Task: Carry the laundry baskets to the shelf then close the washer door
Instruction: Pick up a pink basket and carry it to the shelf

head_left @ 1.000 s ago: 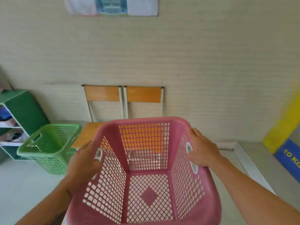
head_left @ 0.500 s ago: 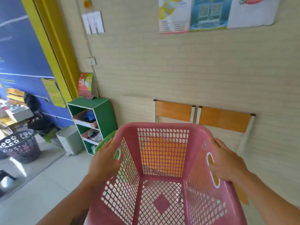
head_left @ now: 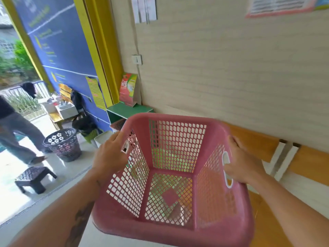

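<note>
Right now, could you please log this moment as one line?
stage: carrying | held: pink basket, empty | left hand: on left rim | right hand: on right handle | ahead: green shelf

From my feed, almost no lettering resolves. The red and green card [head_left: 128,90] standing on the green shelf [head_left: 130,109] at about eleven o'clock carries large white script, too blurred for me to read. The blue wall panel [head_left: 58,41] at ten o'clock, the yellow notice [head_left: 95,92] on it and the poster [head_left: 279,5] at one o'clock show only smeared lines of print.
</note>
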The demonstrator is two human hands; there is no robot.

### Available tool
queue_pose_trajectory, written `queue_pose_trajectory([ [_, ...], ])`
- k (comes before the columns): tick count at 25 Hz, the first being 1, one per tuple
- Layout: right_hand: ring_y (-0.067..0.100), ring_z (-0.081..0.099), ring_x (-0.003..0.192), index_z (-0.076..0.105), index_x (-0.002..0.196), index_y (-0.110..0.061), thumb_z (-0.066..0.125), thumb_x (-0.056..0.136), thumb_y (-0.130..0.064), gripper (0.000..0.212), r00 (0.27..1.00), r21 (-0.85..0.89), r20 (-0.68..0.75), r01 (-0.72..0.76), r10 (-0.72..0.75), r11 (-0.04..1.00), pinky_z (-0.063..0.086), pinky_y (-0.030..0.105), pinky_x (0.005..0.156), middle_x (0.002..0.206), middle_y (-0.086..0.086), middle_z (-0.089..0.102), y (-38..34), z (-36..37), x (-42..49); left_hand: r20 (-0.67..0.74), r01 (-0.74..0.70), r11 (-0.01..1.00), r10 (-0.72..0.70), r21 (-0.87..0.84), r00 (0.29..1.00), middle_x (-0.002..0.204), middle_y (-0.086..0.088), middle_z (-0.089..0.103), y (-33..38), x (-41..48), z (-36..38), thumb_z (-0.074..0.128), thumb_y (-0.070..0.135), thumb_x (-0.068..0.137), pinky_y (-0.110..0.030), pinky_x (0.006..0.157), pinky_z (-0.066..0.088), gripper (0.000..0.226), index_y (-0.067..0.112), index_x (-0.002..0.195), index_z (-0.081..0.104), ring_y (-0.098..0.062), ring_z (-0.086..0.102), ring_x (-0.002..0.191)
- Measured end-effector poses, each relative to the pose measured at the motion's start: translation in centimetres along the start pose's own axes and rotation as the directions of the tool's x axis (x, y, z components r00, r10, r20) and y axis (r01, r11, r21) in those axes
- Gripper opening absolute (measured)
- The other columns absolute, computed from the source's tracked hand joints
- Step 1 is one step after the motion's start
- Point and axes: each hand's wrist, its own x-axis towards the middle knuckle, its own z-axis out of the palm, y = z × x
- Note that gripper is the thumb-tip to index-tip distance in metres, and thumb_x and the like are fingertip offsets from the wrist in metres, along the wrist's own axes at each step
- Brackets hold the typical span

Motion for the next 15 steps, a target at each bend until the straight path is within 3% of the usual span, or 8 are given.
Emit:
queue_pose_trajectory([
  [4, 0.031, 0.050, 0.123, 0.015, 0.150, -0.023, 0.062, 0.077, -0.017, 0.086, 0.998, 0.009, -0.030, -0.057, 0.057, 0.998, 0.045, 0.033, 0.075, 0.152, -0.002, 0.026, -3.6, 3.3, 7.1, -0.018, -0.061, 0.998, 0.061, -0.016, 0.998, 0.106, 0.002, 0.058, -4.7, 8.7, 4.0, 0.034, 0.039, 0.072, -0.040, 0.066, 0.050, 0.064, 0.029, 0.135, 0.040, -0.032, 0.062, 0.083],
  [7, 0.029, 0.056, 0.112, 0.014, 0.150, -0.023, 0.064, 0.079, -0.019, 0.087, 0.991, 0.017, -0.050, -0.126, 0.126, 0.992, 0.041, 0.028, 0.061, 0.151, -0.002, 0.028, -6.3, 6.2, 11.7, 0.025, -0.103, 0.994, 0.103, -0.025, 0.994, 0.108, 0.005, 0.056, -8.1, 15.5, 6.8, 0.044, 0.026, 0.076, -0.033, 0.063, 0.041, 0.059, 0.032, 0.135, 0.041, -0.026, 0.059, 0.080],
  [9, 0.027, 0.058, 0.106, 0.013, 0.150, -0.024, 0.065, 0.079, -0.022, 0.088, 0.985, 0.021, -0.046, -0.163, 0.164, 0.986, 0.035, 0.023, 0.049, 0.151, -0.003, 0.027, -7.7, 7.9, 14.1, 0.057, -0.151, 0.988, 0.152, -0.034, 0.987, 0.104, 0.005, 0.056, -10.1, 19.7, 8.8, 0.043, 0.023, 0.078, -0.034, 0.062, 0.043, 0.056, 0.031, 0.133, 0.042, -0.019, 0.054, 0.073],
  [12, 0.027, 0.057, 0.111, 0.010, 0.151, -0.026, 0.067, 0.078, -0.021, 0.092, 0.969, 0.038, -0.020, -0.247, 0.248, 0.968, 0.041, 0.027, 0.056, 0.152, -0.004, 0.025, -9.1, 10.6, 17.2, 0.117, -0.220, 0.975, 0.221, -0.029, 0.968, 0.111, 0.007, 0.057, -12.4, 25.5, 12.5, 0.053, 0.024, 0.078, -0.038, 0.067, 0.054, 0.054, 0.030, 0.131, 0.041, -0.019, 0.062, 0.074],
  [15, 0.027, 0.055, 0.115, 0.006, 0.151, -0.026, 0.062, 0.080, -0.024, 0.090, 0.959, 0.022, 0.011, -0.285, 0.285, 0.958, 0.044, 0.033, 0.065, 0.155, -0.005, 0.017, -9.2, 13.4, 20.4, 0.179, -0.247, 0.967, 0.254, -0.061, 0.951, 0.122, 0.004, 0.054, -13.8, 29.6, 16.8, 0.060, 0.015, 0.074, -0.040, 0.062, 0.053, 0.059, 0.025, 0.129, 0.041, -0.031, 0.065, 0.076],
])
